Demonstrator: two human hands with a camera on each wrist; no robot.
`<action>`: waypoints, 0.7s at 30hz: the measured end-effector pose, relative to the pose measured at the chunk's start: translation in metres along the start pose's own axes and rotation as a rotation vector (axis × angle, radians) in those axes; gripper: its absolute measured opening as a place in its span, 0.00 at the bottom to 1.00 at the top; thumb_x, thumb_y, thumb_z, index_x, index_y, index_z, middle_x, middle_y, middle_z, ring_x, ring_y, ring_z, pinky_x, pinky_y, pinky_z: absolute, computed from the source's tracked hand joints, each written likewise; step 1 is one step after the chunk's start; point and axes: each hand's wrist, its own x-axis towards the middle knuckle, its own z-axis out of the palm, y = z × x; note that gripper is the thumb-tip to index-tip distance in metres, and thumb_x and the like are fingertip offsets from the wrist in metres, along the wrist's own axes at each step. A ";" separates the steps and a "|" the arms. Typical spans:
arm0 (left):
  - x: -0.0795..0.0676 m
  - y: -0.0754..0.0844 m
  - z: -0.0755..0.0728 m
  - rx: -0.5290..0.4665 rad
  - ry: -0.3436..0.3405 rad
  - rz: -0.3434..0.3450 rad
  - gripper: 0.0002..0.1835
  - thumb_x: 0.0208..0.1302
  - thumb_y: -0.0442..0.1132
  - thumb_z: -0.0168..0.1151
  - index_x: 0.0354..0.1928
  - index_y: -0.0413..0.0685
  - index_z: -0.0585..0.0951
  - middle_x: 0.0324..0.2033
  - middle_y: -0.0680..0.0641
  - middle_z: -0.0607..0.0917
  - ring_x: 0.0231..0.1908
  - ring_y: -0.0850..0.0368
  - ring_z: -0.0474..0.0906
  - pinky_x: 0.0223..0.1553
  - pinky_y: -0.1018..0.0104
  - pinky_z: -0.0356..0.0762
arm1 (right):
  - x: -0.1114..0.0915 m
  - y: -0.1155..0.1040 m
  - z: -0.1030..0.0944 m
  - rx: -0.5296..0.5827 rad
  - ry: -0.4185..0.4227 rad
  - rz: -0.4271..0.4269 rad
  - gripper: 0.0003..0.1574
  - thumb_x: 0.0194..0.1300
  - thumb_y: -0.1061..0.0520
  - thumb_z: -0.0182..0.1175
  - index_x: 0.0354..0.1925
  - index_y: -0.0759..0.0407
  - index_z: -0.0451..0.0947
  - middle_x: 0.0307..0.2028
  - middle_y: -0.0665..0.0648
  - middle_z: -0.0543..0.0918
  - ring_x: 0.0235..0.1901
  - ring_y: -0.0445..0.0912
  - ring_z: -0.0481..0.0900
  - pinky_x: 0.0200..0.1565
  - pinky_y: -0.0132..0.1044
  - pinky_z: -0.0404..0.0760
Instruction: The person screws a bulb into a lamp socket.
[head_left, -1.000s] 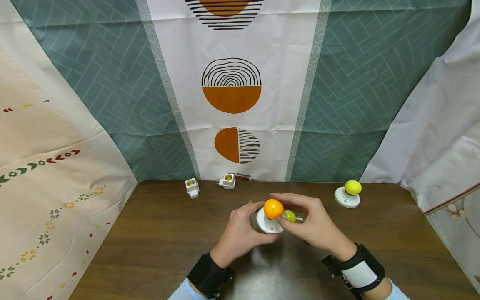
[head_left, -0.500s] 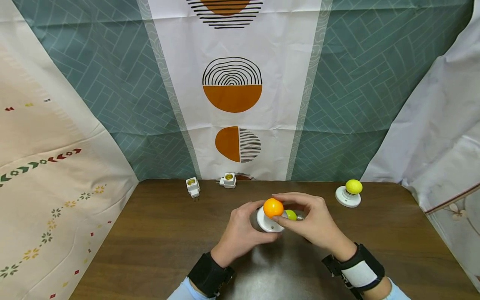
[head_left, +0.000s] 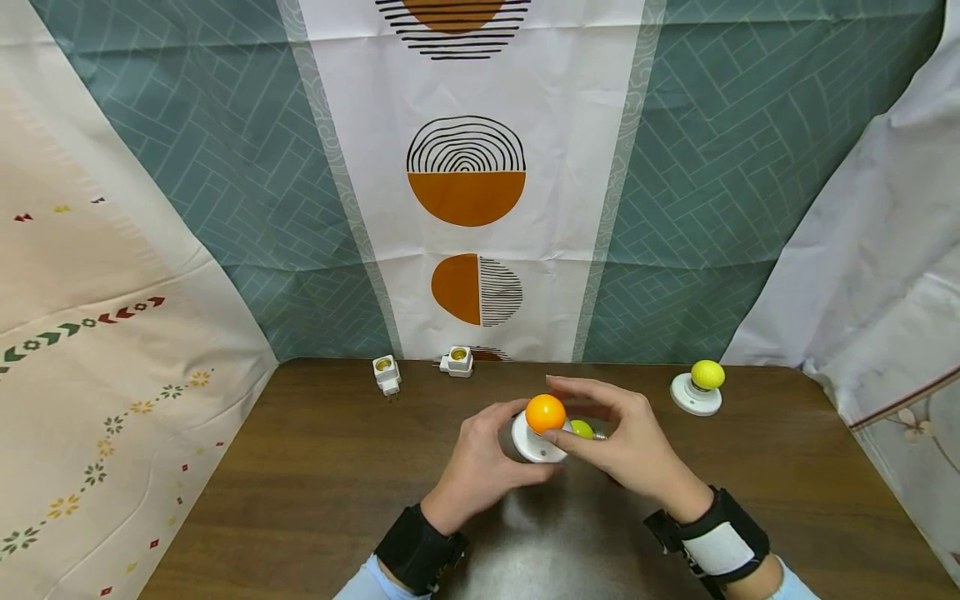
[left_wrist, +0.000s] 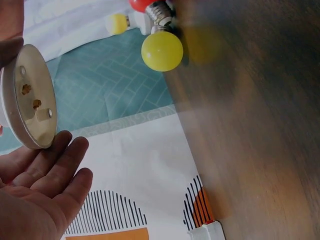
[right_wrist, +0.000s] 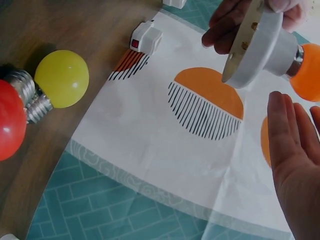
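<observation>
In the head view my left hand [head_left: 483, 458] holds a round white lamp holder [head_left: 531, 444] by its rim, between thumb and fingers. An orange light bulb [head_left: 545, 413] sits in the holder's socket. Its flat back, with brass contacts, shows in the left wrist view. My right hand [head_left: 626, 433] is around the orange bulb's right side. The thumb tip is at the bulb's lower edge; the index finger stands off above it. Straight fingers [right_wrist: 290, 127] show apart from the bulb in the right wrist view.
A loose yellow-green bulb [head_left: 582, 429] lies on the wooden table [head_left: 337, 500] behind my right hand, beside a red bulb [right_wrist: 9, 120]. At the back are two white plug sockets, one left [head_left: 386, 376] and another [head_left: 456, 362]. A holder with a yellow bulb [head_left: 706, 375] stands back right.
My right index finger has lifted away from the orange bulb, and the fingers have spread a little. The left hand and the lamp holder have hardly moved.
</observation>
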 end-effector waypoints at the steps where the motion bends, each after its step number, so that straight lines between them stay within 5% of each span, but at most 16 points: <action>1: 0.000 0.000 0.000 -0.002 0.001 -0.001 0.39 0.40 0.62 0.72 0.58 0.60 0.73 0.48 0.63 0.75 0.46 0.66 0.71 0.47 0.56 0.71 | 0.000 0.000 0.000 0.007 -0.015 0.005 0.32 0.50 0.61 0.70 0.55 0.58 0.74 0.52 0.53 0.77 0.47 0.48 0.77 0.45 0.48 0.75; 9: 0.001 0.000 0.000 -0.013 -0.015 0.010 0.38 0.41 0.61 0.71 0.58 0.61 0.73 0.49 0.63 0.75 0.47 0.66 0.71 0.48 0.57 0.71 | 0.001 0.000 -0.002 0.046 -0.109 0.050 0.32 0.55 0.62 0.66 0.58 0.59 0.72 0.55 0.52 0.75 0.52 0.47 0.74 0.49 0.43 0.73; 21: 0.000 0.000 0.001 -0.020 -0.031 -0.008 0.38 0.41 0.62 0.71 0.58 0.61 0.73 0.49 0.63 0.75 0.47 0.66 0.71 0.48 0.56 0.71 | -0.001 0.001 -0.001 0.086 -0.073 0.080 0.28 0.52 0.63 0.68 0.53 0.58 0.76 0.50 0.53 0.78 0.48 0.47 0.76 0.45 0.46 0.75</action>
